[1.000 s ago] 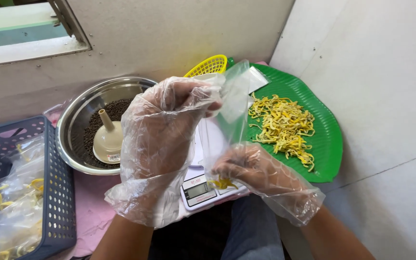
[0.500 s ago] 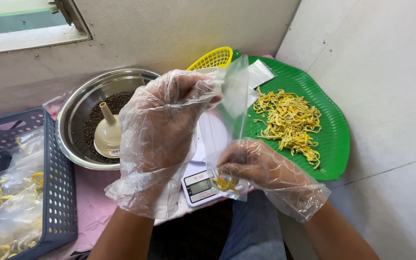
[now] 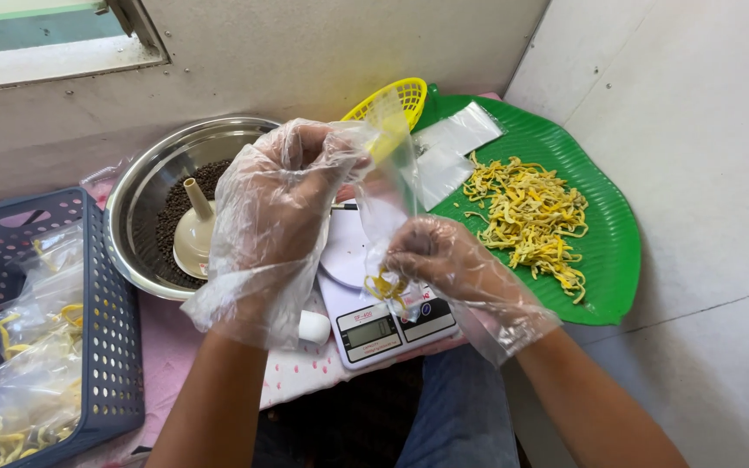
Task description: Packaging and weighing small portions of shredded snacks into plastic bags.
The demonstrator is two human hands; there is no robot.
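Note:
Both my hands wear loose clear plastic gloves. My left hand [image 3: 279,208] pinches the top of a small clear plastic bag [image 3: 389,186] held upright above a white digital kitchen scale [image 3: 383,325]. My right hand [image 3: 448,264] grips the bag's bottom, where a little clump of yellow dried shreds [image 3: 385,286] sits. A pile of the same yellow shreds [image 3: 530,212] lies on a green leaf-shaped tray [image 3: 600,277] to the right, with empty clear bags [image 3: 452,143] at its far end.
A steel bowl [image 3: 145,186] of dark seeds holds a beige funnel [image 3: 194,234]. A blue perforated basket [image 3: 101,347] at left contains filled bags. A yellow basket [image 3: 400,91] stands at the back. Walls close in behind and to the right.
Both hands and the bag have moved lower and to the left, over the scale. The shreds now sit at the bag's bottom, just above the scale's display.

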